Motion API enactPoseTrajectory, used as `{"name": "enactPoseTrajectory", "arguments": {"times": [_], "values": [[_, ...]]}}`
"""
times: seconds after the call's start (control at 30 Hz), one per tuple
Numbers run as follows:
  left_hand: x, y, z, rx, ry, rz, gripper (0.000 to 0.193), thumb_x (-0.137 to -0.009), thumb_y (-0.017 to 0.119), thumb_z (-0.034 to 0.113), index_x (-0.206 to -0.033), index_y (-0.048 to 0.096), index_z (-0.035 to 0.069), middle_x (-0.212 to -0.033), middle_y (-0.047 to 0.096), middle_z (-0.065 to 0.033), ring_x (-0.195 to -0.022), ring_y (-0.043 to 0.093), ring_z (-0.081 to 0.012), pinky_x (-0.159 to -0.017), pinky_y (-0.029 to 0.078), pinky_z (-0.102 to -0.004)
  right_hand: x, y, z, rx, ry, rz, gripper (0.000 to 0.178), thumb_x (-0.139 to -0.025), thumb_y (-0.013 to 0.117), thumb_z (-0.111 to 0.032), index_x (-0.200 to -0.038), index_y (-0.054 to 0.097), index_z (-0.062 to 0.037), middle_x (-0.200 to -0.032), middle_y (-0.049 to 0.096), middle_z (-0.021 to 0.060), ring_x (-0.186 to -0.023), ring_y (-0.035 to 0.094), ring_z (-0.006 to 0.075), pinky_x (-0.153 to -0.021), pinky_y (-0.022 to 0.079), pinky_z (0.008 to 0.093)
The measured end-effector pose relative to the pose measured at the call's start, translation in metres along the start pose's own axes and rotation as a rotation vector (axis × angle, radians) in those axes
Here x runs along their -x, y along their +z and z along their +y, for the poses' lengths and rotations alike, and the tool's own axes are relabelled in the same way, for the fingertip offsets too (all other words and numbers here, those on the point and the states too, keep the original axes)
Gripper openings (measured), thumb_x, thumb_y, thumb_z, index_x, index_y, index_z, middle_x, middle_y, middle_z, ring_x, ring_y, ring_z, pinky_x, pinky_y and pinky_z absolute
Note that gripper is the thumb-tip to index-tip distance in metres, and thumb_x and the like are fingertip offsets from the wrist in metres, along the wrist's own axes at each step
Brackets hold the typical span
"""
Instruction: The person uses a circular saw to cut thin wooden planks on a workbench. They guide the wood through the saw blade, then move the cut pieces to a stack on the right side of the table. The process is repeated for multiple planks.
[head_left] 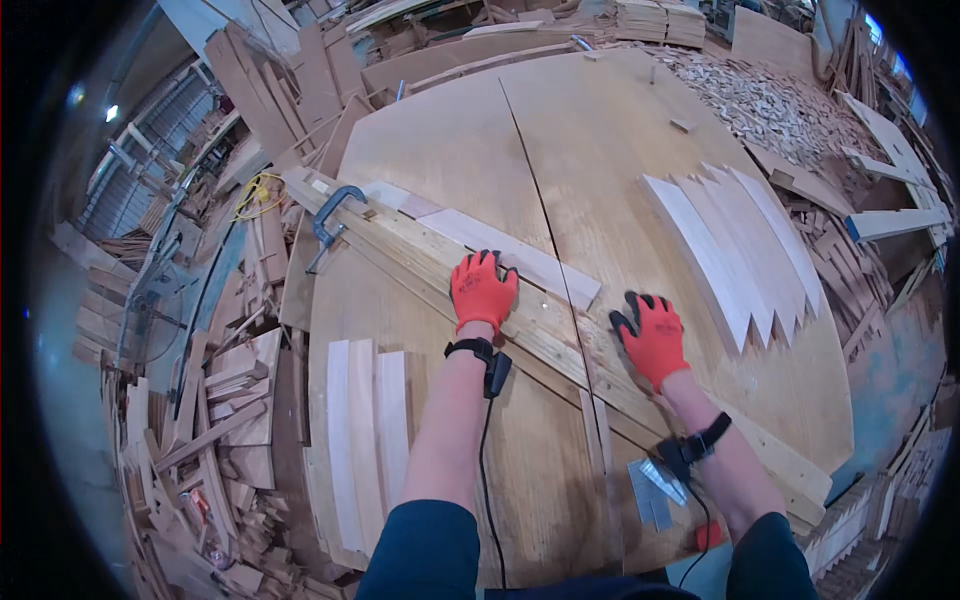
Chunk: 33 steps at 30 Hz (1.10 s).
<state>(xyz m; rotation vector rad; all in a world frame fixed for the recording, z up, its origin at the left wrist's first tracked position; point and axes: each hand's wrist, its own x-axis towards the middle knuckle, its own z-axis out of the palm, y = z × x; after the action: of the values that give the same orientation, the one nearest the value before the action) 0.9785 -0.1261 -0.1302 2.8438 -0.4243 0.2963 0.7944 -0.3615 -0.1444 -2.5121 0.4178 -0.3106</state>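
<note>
Both my hands wear red gloves with black fingertips. My left hand (485, 292) rests on a long timber beam (410, 243) that crosses the table diagonally. Its fingers stretch toward a pale board (548, 268) lying along the beam's far edge. What lies under its fingertips is hidden. My right hand (655, 342) is just beyond the beam, right of the pale board's end, with its fingers spread and nothing visible in them. A blue C-clamp (328, 222) grips the beam's left end. Each wrist carries a black strap with a cable.
Pale boards with pointed ends (735, 250) lie at the table's right. Several straight pale strips (365, 440) lie at its near left. A metal plate (650, 495) and a red object (708, 536) sit near my right forearm. Wood scraps (770, 105) surround the table.
</note>
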Motion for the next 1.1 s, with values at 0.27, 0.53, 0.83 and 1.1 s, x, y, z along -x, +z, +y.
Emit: {"name": "enactPoseTrajectory", "arguments": {"times": [0.27,0.53,0.83,1.1], "values": [[0.082,-0.013,0.001,0.179,0.023,0.120,0.043,-0.087,0.067,0.032,-0.124,0.068,0.010,-0.123,0.066,-0.0130,-0.121,0.057,-0.0329,-0.109,0.040,-0.0444,0.018,0.032,-0.022,0.005,0.175,-0.044,0.049,-0.075,0.084,-0.039,-0.106,0.069,-0.0048,-0.117,0.064,0.0157,-0.117,0.057,0.0338,-0.099,0.047,0.0453],[0.153,-0.016,-0.010,0.261,0.022,0.236,0.043,-0.088,0.066,0.029,-0.125,0.065,0.006,-0.121,0.066,-0.0165,-0.118,0.057,-0.0346,-0.112,0.036,-0.0484,0.016,-0.069,-0.006,-0.631,0.032,-0.931,0.023,-0.080,0.080,-0.019,-0.090,0.068,-0.0016,-0.084,0.067,0.0076,-0.084,0.066,0.0164,-0.074,0.053,0.0343],[0.307,-0.135,-0.048,-0.255,-0.177,0.022,0.093,-0.079,0.075,0.051,-0.147,0.042,-0.001,-0.155,0.038,-0.0235,-0.145,0.030,-0.0432,-0.116,0.012,-0.0675,-0.005,0.022,-0.036,0.018,-0.235,-0.073,0.061,-0.087,0.071,-0.045,-0.137,0.058,-0.0135,-0.122,0.067,0.0133,-0.110,0.065,0.0311,-0.096,0.052,0.0419],[0.441,-0.181,-0.093,-0.385,-0.421,-0.178,0.106,-0.073,0.076,0.061,-0.148,0.040,-0.005,-0.156,0.033,-0.0314,-0.146,0.026,-0.0500,-0.116,0.013,-0.0697,0.019,0.044,-0.094,0.312,-0.354,-0.457,0.070,-0.083,0.073,-0.040,-0.139,0.052,-0.0044,-0.126,0.061,0.0205,-0.114,0.062,0.0340,-0.095,0.053,0.0448]]}}
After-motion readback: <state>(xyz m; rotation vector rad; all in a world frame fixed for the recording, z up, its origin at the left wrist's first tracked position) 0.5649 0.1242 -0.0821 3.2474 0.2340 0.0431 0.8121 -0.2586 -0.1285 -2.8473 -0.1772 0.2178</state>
